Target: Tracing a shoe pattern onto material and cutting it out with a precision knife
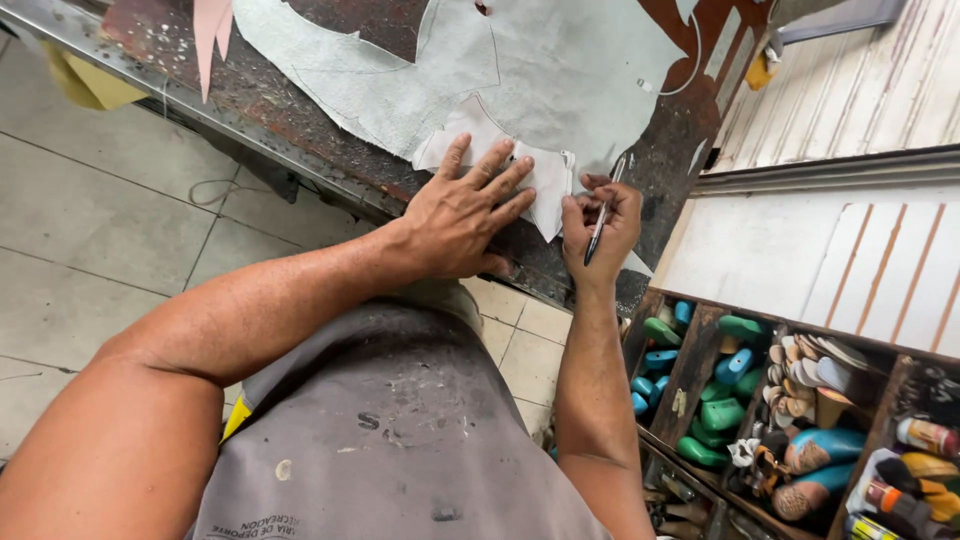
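Observation:
My left hand (pixel 462 213) lies flat with fingers spread on a white paper pattern piece (pixel 545 178), pressing it onto a pale grey-green sheet of leather (pixel 560 70) spread over the worn workbench (pixel 300 130). My right hand (pixel 603 228) grips a slim silver pen (pixel 601 218) like a pencil, its tip at the right edge of the pattern. Faint traced outlines show on the leather to the left of the pattern.
The bench's metal front edge (pixel 200 105) runs diagonally over a tiled floor (pixel 90 230). At lower right a wooden compartment rack (pixel 690 375) holds green, blue and tan shoe lasts (pixel 722 412), insoles and bottles. A corrugated panel (pixel 850 90) stands at right.

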